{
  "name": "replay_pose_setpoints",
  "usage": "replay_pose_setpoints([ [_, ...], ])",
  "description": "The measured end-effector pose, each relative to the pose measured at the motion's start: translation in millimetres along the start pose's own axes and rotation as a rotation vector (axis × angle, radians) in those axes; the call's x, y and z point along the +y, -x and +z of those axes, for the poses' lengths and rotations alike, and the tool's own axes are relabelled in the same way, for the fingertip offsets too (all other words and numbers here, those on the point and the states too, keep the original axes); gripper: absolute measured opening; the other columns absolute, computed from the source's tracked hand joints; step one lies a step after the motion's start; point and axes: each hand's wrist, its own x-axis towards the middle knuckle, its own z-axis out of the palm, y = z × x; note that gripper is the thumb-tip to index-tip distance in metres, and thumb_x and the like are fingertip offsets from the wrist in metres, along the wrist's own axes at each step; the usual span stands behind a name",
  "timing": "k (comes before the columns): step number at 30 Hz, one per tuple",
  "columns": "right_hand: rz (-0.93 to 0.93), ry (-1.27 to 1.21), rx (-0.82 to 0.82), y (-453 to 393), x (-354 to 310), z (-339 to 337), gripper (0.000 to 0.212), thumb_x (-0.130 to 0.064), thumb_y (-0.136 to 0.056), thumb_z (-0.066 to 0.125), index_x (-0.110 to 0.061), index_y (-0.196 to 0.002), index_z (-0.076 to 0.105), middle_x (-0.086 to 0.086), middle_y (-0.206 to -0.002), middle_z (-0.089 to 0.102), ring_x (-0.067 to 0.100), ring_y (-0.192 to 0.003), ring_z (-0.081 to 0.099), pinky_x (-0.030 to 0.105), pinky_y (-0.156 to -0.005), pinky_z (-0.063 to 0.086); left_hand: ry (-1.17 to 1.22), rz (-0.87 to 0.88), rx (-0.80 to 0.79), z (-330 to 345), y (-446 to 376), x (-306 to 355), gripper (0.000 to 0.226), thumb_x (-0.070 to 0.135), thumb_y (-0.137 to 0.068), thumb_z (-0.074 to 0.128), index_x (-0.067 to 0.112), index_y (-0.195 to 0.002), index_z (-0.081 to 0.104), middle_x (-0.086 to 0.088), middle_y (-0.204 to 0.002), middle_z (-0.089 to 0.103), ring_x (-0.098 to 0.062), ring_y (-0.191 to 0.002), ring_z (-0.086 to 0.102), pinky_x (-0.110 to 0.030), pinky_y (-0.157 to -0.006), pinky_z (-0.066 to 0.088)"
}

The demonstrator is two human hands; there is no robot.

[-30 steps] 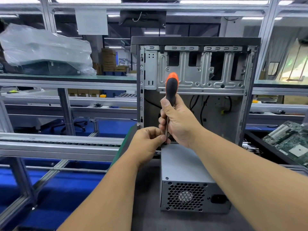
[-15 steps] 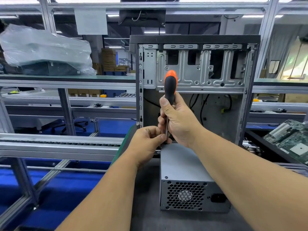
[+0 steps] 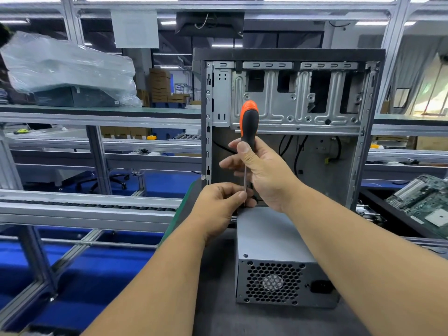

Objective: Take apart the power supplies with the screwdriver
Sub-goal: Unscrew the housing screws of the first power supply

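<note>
Grey surface carries the supply, near a case. My right hand grips the screwdriver upright; my left hand pinches its shaft at the supply's far-left corner. I'd keep it vertical, pressing down.

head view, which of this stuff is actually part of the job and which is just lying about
In use:
power supply, grey box on the bench
screwdriver, upright, tip at the box's far edge
right hand, round the handle
left hand, pinching the shaft

Lying about:
computer case, open, standing behind
circuit board, at right
plastic-wrapped box, on the left shelf
</note>
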Motion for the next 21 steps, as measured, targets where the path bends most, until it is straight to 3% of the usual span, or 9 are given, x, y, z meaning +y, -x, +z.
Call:
replay_pose_setpoints([
  [3, -0.009, 0.084, 0.014, -1, 1, -3, 0.027, -0.037, -0.112, 0.042, -0.022, -0.129, 0.057, 0.007, -0.107, 0.079, 0.023, -0.112, 0.069, 0.045, -0.103, 0.047, -0.028, 0.007, 0.035, 2, 0, 1, 0.015, 0.006, -0.101, 0.061, 0.000, -0.103, 0.075, -0.015, -0.090, 0.079, -0.024, -0.087, 0.075, -0.033, -0.086, 0.062],
  [7, -0.051, 0.079, 0.080, -2, 5, -5, 0.026, -0.033, -0.110, 0.051, -0.020, -0.131, 0.059, 0.006, -0.096, 0.077, 0.019, -0.089, 0.063, 0.038, -0.088, 0.054, -0.014, 0.001, 0.064, 5, -1, 0, 0.012, 0.004, -0.099, 0.064, -0.001, -0.100, 0.074, -0.015, -0.086, 0.078, -0.018, -0.079, 0.074, -0.031, -0.081, 0.062],
  [10, -0.150, 0.110, 0.220, -3, 5, -8, 0.021, -0.023, -0.098, 0.073, -0.013, -0.116, 0.067, 0.004, -0.082, 0.068, 0.018, -0.073, 0.062, 0.038, -0.071, 0.059, -0.012, 0.007, 0.078, 6, -1, -2, 0.011, 0.004, -0.099, 0.064, 0.001, -0.097, 0.075, -0.015, -0.085, 0.078, -0.018, -0.077, 0.073, -0.035, -0.081, 0.061],
  [12, -0.148, 0.065, 0.235, -4, 5, -10, 0.020, -0.016, -0.094, 0.078, -0.008, -0.110, 0.069, 0.008, -0.082, 0.068, 0.020, -0.067, 0.062, 0.040, -0.071, 0.061, -0.012, 0.011, 0.078, 6, -1, -2, 0.011, 0.005, -0.098, 0.065, 0.003, -0.095, 0.075, -0.013, -0.084, 0.078, -0.018, -0.077, 0.073, -0.035, -0.079, 0.062],
  [17, -0.022, -0.133, 0.025, -1, 0, -15, 0.023, -0.013, -0.105, 0.058, -0.007, -0.127, 0.064, 0.016, -0.109, 0.075, 0.027, -0.081, 0.073, 0.039, -0.080, 0.062, -0.028, 0.038, 0.105, 6, -2, -3, 0.010, 0.004, -0.094, 0.070, 0.007, -0.086, 0.075, -0.011, -0.079, 0.078, -0.018, -0.073, 0.072, -0.032, -0.074, 0.062],
  [21, -0.007, -0.073, 0.050, 3, 2, -19, 0.023, -0.020, -0.111, 0.048, -0.019, -0.132, 0.058, 0.013, -0.122, 0.073, 0.031, -0.089, 0.073, 0.046, -0.086, 0.062, -0.062, 0.033, 0.137, 9, -4, -3, 0.010, 0.005, -0.092, 0.074, 0.008, -0.083, 0.074, -0.011, -0.078, 0.077, -0.017, -0.070, 0.071, -0.034, -0.071, 0.061],
])
